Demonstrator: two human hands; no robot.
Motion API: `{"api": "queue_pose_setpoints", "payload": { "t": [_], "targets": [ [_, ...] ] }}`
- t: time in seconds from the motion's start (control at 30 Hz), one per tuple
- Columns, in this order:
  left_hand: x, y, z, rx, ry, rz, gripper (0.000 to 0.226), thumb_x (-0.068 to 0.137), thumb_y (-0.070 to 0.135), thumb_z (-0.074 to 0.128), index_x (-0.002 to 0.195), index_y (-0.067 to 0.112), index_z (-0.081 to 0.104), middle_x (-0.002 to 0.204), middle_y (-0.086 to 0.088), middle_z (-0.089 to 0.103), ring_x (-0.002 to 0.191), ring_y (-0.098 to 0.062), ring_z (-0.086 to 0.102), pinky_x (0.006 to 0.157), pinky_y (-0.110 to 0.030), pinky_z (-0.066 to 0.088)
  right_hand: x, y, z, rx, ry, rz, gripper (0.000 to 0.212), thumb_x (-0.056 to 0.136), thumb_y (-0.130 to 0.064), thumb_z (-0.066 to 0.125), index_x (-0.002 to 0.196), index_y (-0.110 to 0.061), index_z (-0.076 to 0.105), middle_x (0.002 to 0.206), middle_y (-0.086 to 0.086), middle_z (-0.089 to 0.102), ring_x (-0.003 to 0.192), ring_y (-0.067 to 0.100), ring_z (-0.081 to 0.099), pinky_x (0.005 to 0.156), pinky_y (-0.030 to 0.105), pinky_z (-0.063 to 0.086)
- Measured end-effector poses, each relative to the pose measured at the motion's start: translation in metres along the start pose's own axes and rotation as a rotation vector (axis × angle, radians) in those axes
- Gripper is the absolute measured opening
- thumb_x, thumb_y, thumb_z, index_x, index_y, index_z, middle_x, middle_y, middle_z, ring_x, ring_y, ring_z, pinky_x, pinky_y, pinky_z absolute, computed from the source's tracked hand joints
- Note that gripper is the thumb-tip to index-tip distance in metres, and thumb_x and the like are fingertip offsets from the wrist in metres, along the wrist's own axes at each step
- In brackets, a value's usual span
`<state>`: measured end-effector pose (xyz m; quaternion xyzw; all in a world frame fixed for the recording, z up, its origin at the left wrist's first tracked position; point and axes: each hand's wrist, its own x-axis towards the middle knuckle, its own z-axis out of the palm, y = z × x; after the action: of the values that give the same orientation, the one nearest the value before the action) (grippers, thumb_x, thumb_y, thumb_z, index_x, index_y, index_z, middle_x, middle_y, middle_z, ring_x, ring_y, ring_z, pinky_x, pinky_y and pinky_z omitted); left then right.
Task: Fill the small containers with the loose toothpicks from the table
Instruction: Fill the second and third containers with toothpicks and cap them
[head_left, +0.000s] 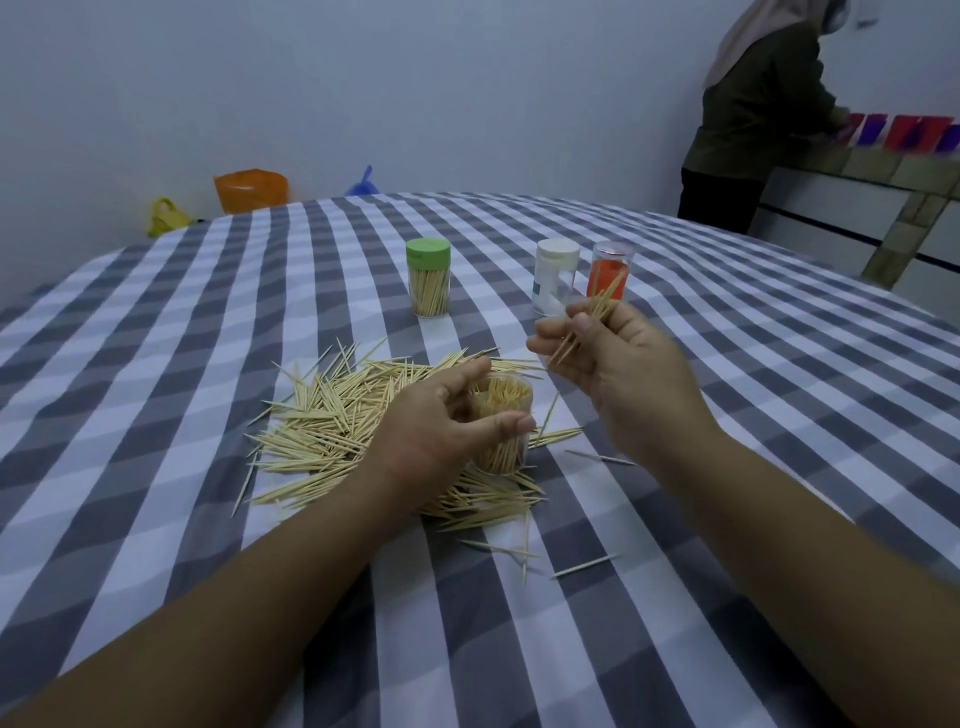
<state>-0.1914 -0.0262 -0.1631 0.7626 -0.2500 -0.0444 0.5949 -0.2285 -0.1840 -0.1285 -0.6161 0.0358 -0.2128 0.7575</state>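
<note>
Toothpicks (332, 426) lie in a loose heap on the checked cloth (156, 322), left of centre and spreading under the left wrist, with a few strays (587, 565) nearer the camera. In the heap stands an open clear jar (501, 415), lidless and packed with upright picks. The left hand (436, 431) curls round it, thumb on the near side and fingers on the far side; the palm hides most of the jar's left wall and its base is lost among the picks.

The right hand (618, 358) is raised above the cloth, just right of the jar, pinching a small bundle (592, 322) between thumb and fingertips. The bundle slants up and to the right, its upper ends overlapping the view of the containers behind.

Farther back stand three more containers. The green-lidded jar (428, 278) is full and closed. The white-lidded jar (556, 278) looks nearly empty, though a label and the raised fingers cover its lower part. The red jar (611, 273) beside it is partly hidden by the bundle, and whether it has a lid is hard to tell.

Beyond the table's far edge, an orange bag (251, 191), a yellow bag (166, 217) and a blue one (363, 183) are cut off by the cloth. At top right a person (753, 119) stands at a counter (857, 171), head cropped by the frame.
</note>
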Motion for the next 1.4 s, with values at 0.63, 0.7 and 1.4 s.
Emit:
{"api": "queue_pose_setpoints", "payload": {
  "t": [0.63, 0.7, 1.4],
  "targets": [
    [0.002, -0.003, 0.001, -0.044, -0.005, -0.020, 0.083, 0.059, 0.032, 0.081, 0.135, 0.017, 0.051, 0.118, -0.008, 0.067, 0.094, -0.006, 0.067, 0.080, -0.012, 0.051, -0.019, 0.007, 0.011, -0.436, -0.120, 0.058, 0.023, 0.098, -0.028, 0.047, 0.082, -0.032, 0.064, 0.065, -0.025, 0.061, 0.061, -0.021, 0.055, 0.052, -0.002, 0.039],
    [0.002, -0.003, 0.000, -0.039, 0.003, -0.019, 0.079, 0.062, 0.028, 0.082, 0.134, 0.018, 0.052, 0.116, -0.005, 0.068, 0.096, -0.006, 0.067, 0.080, -0.010, 0.050, -0.017, 0.009, 0.009, -0.418, -0.064, 0.034, 0.021, 0.097, -0.026, 0.050, 0.082, -0.029, 0.065, 0.070, -0.022, 0.064, 0.064, -0.020, 0.057, 0.055, -0.003, 0.039],
    [0.000, -0.003, 0.001, -0.038, -0.006, -0.011, 0.084, 0.060, 0.031, 0.081, 0.136, 0.018, 0.049, 0.105, 0.012, 0.064, 0.101, -0.006, 0.065, 0.087, -0.021, 0.054, -0.009, 0.013, 0.004, -0.381, 0.105, 0.008, 0.017, 0.095, -0.024, 0.052, 0.084, -0.020, 0.063, 0.090, -0.003, 0.068, 0.087, 0.007, 0.060, 0.071, 0.022, 0.040]
  ]
}}
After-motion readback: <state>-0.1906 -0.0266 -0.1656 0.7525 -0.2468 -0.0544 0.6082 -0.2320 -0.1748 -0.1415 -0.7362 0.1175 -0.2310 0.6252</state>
